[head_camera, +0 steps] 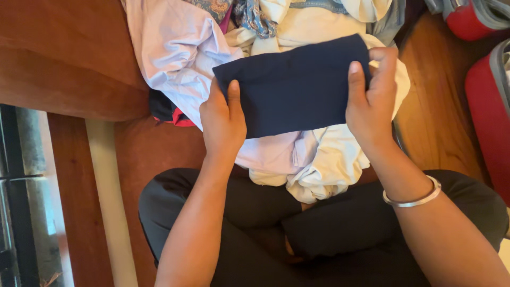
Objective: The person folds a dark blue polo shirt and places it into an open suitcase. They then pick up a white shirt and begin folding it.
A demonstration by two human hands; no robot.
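Navy folded cloth point(294, 87), soft and light, looks floppy; left hand point(223, 119) and right hand point(372, 98) pinch its opposite short edges above the pale laundry heap point(180, 58).

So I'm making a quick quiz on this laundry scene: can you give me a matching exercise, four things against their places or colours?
Things:
1. folded cloth
2. bangle
3. suitcase
4. lilac shirt

Descriptions:
A. silver, on the right wrist
B. red, at the right edge
C. dark navy, held at both ends by the left hand and right hand
D. pale, in the clothes pile, left side

Pairs: 1-C, 2-A, 3-B, 4-D
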